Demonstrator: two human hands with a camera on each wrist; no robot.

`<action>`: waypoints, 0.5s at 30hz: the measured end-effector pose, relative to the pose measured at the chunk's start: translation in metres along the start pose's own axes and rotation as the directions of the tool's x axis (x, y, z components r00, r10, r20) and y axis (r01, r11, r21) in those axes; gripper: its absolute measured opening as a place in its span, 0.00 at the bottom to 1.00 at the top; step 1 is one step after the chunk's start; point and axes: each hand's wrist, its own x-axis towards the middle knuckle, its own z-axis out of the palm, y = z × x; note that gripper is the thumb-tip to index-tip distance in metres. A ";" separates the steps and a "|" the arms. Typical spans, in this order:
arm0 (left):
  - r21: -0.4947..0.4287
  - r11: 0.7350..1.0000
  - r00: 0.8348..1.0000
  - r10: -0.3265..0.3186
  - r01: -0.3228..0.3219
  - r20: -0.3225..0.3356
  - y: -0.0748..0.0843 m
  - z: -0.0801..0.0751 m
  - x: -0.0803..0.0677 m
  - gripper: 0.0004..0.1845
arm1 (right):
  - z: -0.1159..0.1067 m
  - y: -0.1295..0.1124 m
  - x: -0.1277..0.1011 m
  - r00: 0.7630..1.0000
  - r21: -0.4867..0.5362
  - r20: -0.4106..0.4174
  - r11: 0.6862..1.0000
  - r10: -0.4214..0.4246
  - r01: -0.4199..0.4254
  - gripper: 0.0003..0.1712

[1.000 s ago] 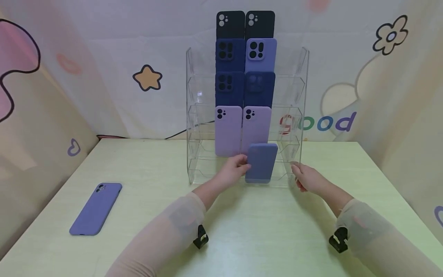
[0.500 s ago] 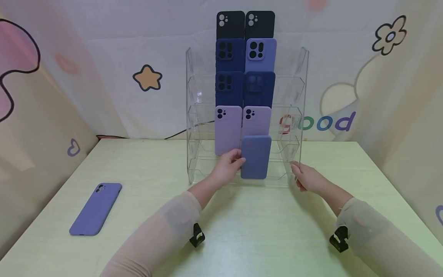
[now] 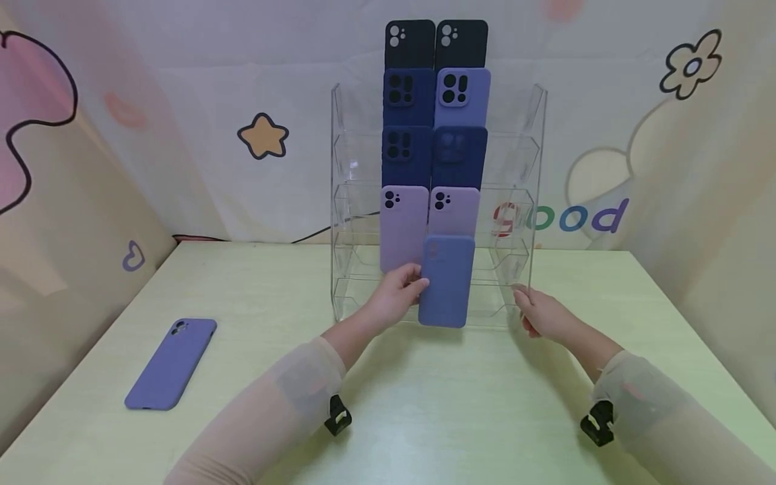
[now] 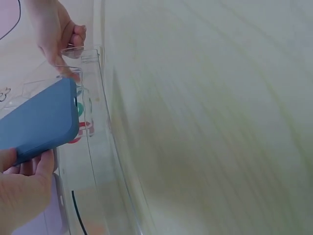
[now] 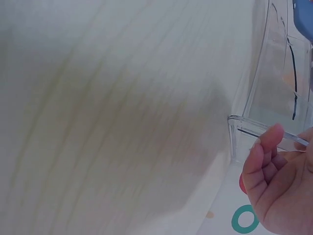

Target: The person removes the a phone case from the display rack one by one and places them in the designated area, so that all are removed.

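My left hand pinches a blue phone case by its left edge, thumb in front and fingers behind. The case stands nearly upright before the lowest tier of a clear acrylic rack, its bottom edge overlapping the rack's front lip in the head view. From the left wrist view, the case tilts over the rack's lower ledge. My right hand holds the rack's right side panel near the bottom; thumb and fingers sit around the panel edge in the right wrist view. Two lilac phone cases stand just behind.
Higher tiers carry dark blue cases, a violet case and two black cases. Another violet-blue phone case lies on the pale table at left. A printed curtain hangs behind.
The blue phone case has come up and out of the bottom tier, left and toward me, with my left hand. My right hand stays on the rack's side. The head view shifts slightly.
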 end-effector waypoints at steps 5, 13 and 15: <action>-0.023 1.000 1.000 -0.009 0.010 0.025 0.000 -0.004 -0.005 0.10 | 0.000 0.000 0.000 1.000 0.005 0.001 1.000 -0.003 0.003 0.31; -0.040 0.999 0.998 -0.032 0.034 0.053 0.000 -0.011 -0.013 0.10 | 0.001 0.003 0.001 1.000 0.026 0.008 1.000 0.007 -0.007 0.32; -0.034 0.999 0.998 -0.040 0.042 0.054 0.001 -0.013 -0.016 0.10 | 0.001 0.003 0.001 1.000 0.031 0.007 1.000 0.004 -0.004 0.32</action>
